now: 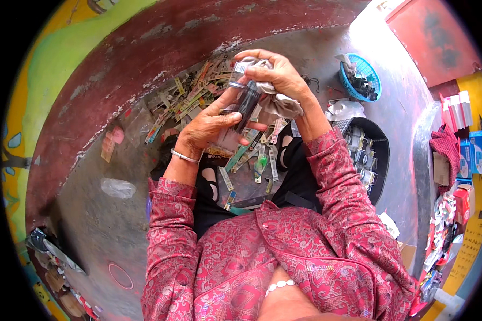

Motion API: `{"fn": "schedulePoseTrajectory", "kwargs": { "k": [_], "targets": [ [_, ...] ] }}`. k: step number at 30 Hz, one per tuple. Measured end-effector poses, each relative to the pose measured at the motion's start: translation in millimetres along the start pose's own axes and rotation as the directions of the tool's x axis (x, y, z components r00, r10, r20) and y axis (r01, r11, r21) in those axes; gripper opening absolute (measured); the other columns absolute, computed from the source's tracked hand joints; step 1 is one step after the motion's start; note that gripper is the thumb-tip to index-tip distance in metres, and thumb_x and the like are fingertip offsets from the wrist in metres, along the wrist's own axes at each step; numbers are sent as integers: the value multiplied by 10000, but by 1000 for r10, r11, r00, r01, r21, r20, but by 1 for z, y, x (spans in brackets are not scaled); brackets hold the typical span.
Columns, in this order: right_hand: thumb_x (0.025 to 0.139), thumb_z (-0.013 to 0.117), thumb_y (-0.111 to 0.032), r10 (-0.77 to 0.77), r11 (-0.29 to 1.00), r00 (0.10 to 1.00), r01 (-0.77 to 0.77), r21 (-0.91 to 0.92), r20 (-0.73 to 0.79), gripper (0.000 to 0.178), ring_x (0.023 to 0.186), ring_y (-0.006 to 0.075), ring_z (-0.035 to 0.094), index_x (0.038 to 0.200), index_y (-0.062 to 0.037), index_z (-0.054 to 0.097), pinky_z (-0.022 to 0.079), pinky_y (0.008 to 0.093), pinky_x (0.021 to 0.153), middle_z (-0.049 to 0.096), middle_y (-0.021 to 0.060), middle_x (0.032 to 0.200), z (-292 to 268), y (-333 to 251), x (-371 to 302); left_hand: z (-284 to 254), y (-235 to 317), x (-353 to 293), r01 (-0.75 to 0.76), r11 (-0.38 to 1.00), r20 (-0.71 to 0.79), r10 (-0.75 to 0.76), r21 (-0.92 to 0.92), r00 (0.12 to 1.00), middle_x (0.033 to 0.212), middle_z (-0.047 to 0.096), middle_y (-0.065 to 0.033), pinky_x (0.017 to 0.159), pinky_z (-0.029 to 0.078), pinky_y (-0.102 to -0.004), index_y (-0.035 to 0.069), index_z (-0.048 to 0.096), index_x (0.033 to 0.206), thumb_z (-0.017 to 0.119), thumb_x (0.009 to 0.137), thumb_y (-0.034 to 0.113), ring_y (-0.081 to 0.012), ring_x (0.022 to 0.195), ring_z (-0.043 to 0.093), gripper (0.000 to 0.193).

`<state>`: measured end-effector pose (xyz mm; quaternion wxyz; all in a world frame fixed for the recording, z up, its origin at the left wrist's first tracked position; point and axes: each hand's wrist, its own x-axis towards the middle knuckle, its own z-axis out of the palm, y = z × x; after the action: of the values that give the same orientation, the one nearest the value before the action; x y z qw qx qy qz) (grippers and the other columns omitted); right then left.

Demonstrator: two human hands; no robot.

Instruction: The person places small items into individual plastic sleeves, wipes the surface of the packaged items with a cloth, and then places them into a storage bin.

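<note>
Pkg (pixel 246 104), part clear, part dark, tilts b/w L hand (pixel 213 123) & R hand (pixel 285 77), above scattered strips (pixel 190 98). L grips it, thumb in front, other fingers behind, prob. for support; R fingers close on greyish cloth (pixel 284 105) at pkg's top, prob. to steady it.

crumpled plastic (pixel 118 188), perhaps a bag, on grey floor (pixel 99 227)

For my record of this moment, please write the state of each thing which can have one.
Left hand: holding clear pack
Right hand: gripping pale cloth
Clear pack: raised, tilted
Pale cloth: crumpled
Blue basket: open, partly filled
Black tub: open, partly filled
Flat strips: scattered
Plastic bag: crumpled
</note>
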<state>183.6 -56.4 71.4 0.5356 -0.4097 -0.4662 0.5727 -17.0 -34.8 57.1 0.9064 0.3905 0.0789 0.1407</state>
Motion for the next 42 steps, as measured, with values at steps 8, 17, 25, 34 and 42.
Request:
{"fn": "schedulePoseTrajectory", "kwargs": {
  "k": [8,17,25,34,42],
  "targets": [
    [820,652,-209,5,911,851,213,353,-525,195,492,110,560,903,-51,571,454,214,417,578,22,678,-46,-11,4,0,-8,-3,-53,994,65,60,-100,996,1418,273,-148,648,565,-369,239,122,1430,559,843,82,-370,1041,555,749],
    [795,603,-114,-635,553,771,414,-723,-45,133,860,133,559,913,-53,602,462,307,734,594,31,848,34,-4,-6,-15,-21,4,54,998,-95,-57,-34,994,1308,397,-131,676,556,-400,218,105,1432,557,842,67,-344,1034,561,759],
    [813,629,-146,-86,971,913,-13,-239,-399,198,680,103,582,972,-32,603,490,275,652,625,39,820,-21,22,12,2,-11,-2,-61,998,138,57,23,989,1390,281,-146,640,554,-366,213,84,1435,566,836,70,-319,926,598,782],
    [806,596,-83,-629,734,616,269,-624,-474,93,679,139,583,876,-25,575,475,263,601,607,74,786,14,-14,-9,-13,-15,9,-126,989,-129,115,-79,985,1331,359,-134,685,569,-387,198,130,1423,526,850,26,-354,1157,467,718],
    [783,589,-102,-719,219,695,227,-949,1,97,822,246,560,863,-47,586,438,336,735,596,85,828,19,12,12,-13,-15,1,-57,985,-29,63,162,998,1358,342,-92,739,556,-364,183,109,1431,529,863,68,-291,1183,453,716]
  ]
}}
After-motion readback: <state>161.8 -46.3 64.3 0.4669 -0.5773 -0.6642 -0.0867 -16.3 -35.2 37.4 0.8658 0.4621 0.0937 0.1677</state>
